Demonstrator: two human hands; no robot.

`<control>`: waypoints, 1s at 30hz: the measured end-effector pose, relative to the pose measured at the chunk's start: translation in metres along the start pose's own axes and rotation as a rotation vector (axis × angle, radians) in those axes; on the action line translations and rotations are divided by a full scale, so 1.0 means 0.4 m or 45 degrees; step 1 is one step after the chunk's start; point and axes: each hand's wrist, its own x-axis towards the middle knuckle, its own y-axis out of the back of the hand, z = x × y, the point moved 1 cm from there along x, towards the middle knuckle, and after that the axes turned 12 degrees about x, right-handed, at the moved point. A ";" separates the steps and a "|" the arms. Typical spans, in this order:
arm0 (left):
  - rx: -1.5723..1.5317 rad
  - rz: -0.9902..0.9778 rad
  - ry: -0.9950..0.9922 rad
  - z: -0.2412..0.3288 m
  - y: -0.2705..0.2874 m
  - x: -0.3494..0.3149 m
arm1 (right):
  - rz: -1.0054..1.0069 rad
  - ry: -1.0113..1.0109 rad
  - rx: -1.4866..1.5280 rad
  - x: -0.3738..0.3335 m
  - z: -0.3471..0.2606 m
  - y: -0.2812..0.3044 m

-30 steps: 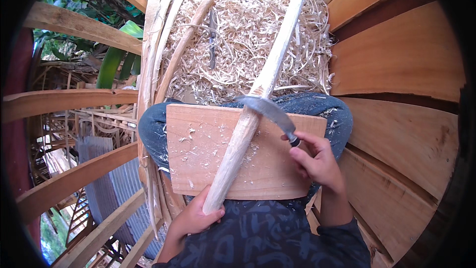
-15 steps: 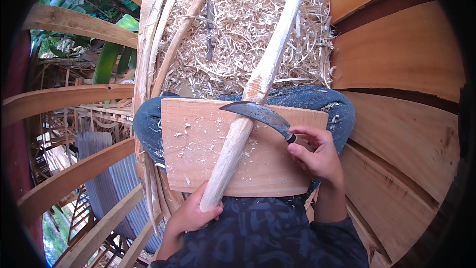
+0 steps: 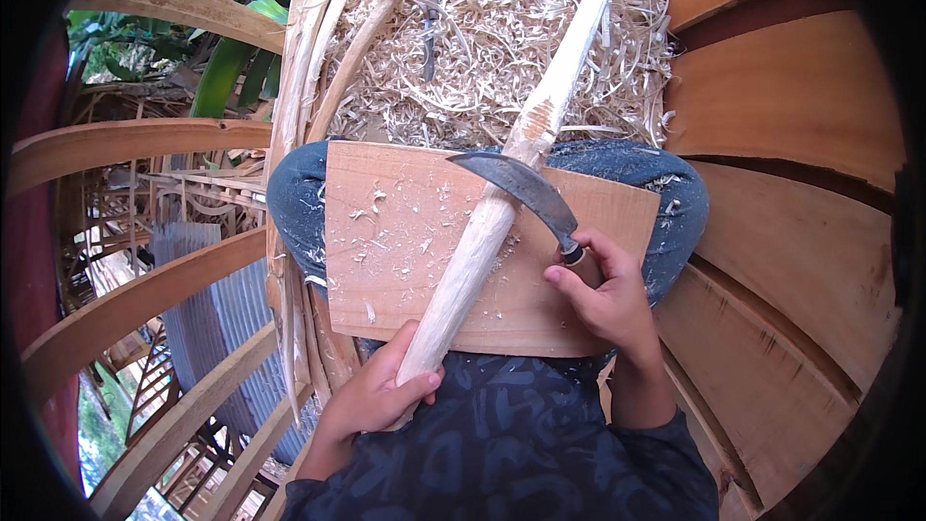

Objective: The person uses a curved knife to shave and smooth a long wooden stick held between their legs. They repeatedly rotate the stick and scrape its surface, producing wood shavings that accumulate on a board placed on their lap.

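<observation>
My left hand [image 3: 386, 386] is wrapped round the near end of a pale, peeled wooden pole [image 3: 463, 275]. The pole slants away to the upper right, with a rough brownish patch partway along it. In my right hand [image 3: 608, 285] is the short handle of a sickle-shaped knife [image 3: 526, 183]. Its dark curved blade lies across the pole, the tip pointing left; whether it touches the wood I cannot tell. Beneath both is a flat wooden board [image 3: 386, 232] across my lap, scattered with small shavings.
A thick bed of curled wood shavings [image 3: 521, 48] spreads beyond my knees, with another dark knife [image 3: 430, 29] lying on it. Long wooden strips [image 3: 299, 106] run along the left, beside a slatted railing [image 3: 145, 145]. Wooden planks [image 3: 772, 232] form a wall at right.
My right hand has tilted the knife more steeply, its handle end swinging nearer me. The whole view has shifted, with the board and shavings higher in it. My left hand keeps its grip.
</observation>
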 end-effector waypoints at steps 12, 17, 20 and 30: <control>0.542 0.328 0.031 0.014 -0.029 -0.039 | -0.090 0.101 -0.776 -0.048 -0.085 -0.030; 0.789 0.465 0.126 0.085 -0.030 -0.063 | 0.021 0.222 -1.097 -0.035 -0.074 -0.074; 0.815 0.511 0.111 0.073 -0.025 -0.065 | 0.183 0.261 -1.252 0.006 -0.062 -0.069; 0.744 0.383 0.051 0.042 0.009 -0.053 | 0.046 0.252 -1.248 0.004 -0.067 -0.108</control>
